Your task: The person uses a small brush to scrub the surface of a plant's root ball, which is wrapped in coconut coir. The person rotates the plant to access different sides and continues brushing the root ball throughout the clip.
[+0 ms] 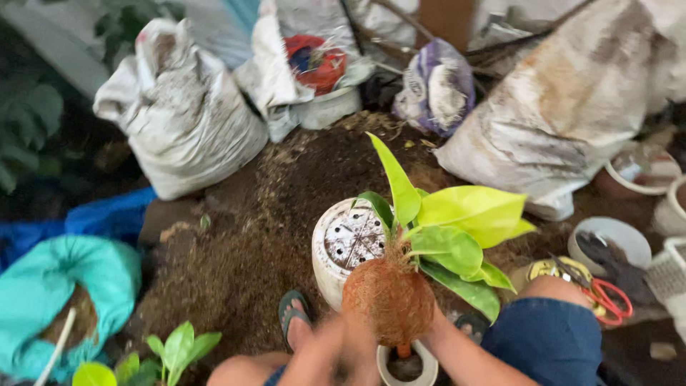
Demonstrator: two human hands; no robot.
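Observation:
A small plant with bright yellow-green leaves (457, 221) has a round brown fibrous root ball (389, 297). The ball hangs just above a small white pot (426, 368) at the bottom edge. My left hand (330, 344) is blurred and lies against the ball's lower left side. My right hand (432, 323) grips the ball's right side, mostly hidden behind it, with the forearm running down to the right. A white pot (341, 246) lying on its side, its holed bottom showing, sits just behind the plant on the soil.
A heap of dark soil (271, 214) fills the middle. Grey-white sacks (182, 114) stand behind it, with another (564, 107) at right. Red-handled scissors (607, 297), white pots (611, 232), a teal bag (64, 286), a seedling (175, 350) and my sandalled foot (293, 314) surround it.

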